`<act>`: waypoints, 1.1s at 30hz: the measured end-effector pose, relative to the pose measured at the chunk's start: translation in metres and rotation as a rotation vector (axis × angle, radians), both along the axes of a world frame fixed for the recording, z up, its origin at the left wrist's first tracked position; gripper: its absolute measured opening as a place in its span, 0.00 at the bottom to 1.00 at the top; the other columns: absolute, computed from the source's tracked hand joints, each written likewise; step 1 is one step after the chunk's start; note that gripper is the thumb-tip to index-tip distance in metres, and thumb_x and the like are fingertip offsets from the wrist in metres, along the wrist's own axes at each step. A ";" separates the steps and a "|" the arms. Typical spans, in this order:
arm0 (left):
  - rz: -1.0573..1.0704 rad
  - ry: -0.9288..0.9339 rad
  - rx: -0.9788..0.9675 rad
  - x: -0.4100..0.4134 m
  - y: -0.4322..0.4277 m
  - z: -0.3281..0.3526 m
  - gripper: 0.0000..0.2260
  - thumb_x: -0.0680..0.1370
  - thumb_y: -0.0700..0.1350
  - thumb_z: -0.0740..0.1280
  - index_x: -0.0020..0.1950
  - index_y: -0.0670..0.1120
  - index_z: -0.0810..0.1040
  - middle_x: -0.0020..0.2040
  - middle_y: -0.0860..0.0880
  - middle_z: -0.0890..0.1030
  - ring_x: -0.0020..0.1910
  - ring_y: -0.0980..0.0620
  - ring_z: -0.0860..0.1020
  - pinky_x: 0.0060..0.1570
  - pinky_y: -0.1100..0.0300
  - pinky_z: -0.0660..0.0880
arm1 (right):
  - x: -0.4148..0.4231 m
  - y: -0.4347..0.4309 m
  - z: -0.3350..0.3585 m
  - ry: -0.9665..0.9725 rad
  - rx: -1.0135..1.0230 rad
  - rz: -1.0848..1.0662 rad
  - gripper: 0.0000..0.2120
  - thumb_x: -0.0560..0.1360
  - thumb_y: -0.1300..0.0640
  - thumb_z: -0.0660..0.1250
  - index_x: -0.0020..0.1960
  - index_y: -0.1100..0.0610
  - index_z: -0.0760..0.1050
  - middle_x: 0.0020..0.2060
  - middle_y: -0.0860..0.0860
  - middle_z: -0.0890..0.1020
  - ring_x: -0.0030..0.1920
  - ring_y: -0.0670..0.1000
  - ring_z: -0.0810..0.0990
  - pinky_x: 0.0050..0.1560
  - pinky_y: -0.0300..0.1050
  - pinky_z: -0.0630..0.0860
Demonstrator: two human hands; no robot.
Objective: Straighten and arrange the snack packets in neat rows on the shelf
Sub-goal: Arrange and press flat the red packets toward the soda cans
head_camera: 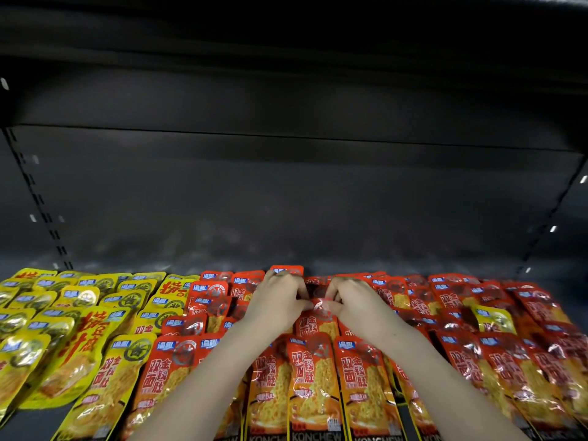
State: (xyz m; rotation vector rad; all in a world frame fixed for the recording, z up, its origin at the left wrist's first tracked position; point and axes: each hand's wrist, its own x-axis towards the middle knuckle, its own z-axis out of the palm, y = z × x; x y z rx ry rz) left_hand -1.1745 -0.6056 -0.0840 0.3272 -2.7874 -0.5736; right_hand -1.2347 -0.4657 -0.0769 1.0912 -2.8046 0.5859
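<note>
Landmark: glossy red-orange foil snack packet [315,327], lying flat at mid-depth on the dark metal shelf [318,243].
Left hand [280,300]: at the landmark's upper left corner, fingers curled, pinching the top seal.
Right hand [356,302]: at the landmark's upper right corner, fingers curled, pinching the same seal.
Red packets [359,386]: packed all round the landmark, overlapping; fairly straight in front of it, tilted and jumbled to its right.
Yellow packets [95,345]: well left of the landmark, crooked, heaped over one another.
Stray yellow packet [493,319]: right of the landmark, lodged among the reds.
Bare deck: behind the landmark, up to the back panel.
Handling, as judged: light, limp, slippery film; prone to crinkle and slide over neighbours.
Hold, as judged: flat sealed top edge or both upper corners, not the soft filled belly.
</note>
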 end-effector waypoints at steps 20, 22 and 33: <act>-0.194 -0.187 -0.294 0.052 0.003 -0.005 0.22 0.81 0.42 0.52 0.76 0.51 0.56 0.77 0.51 0.54 0.76 0.51 0.53 0.73 0.51 0.52 | 0.070 0.032 -0.012 0.071 0.219 0.224 0.32 0.74 0.34 0.56 0.73 0.48 0.58 0.70 0.42 0.57 0.71 0.45 0.54 0.72 0.48 0.53; -0.192 -0.186 -0.317 0.054 0.003 -0.009 0.24 0.81 0.40 0.52 0.76 0.50 0.53 0.78 0.51 0.52 0.76 0.51 0.50 0.73 0.52 0.51 | 0.073 0.033 -0.012 0.080 0.220 0.221 0.32 0.74 0.35 0.56 0.73 0.48 0.58 0.71 0.43 0.56 0.72 0.45 0.53 0.72 0.49 0.52; -0.187 -0.096 -0.251 0.063 0.008 -0.003 0.24 0.81 0.41 0.53 0.76 0.52 0.54 0.76 0.55 0.54 0.76 0.56 0.50 0.73 0.56 0.53 | 0.082 0.037 -0.020 0.182 0.134 0.164 0.32 0.72 0.38 0.45 0.69 0.54 0.64 0.67 0.47 0.64 0.68 0.49 0.61 0.70 0.49 0.61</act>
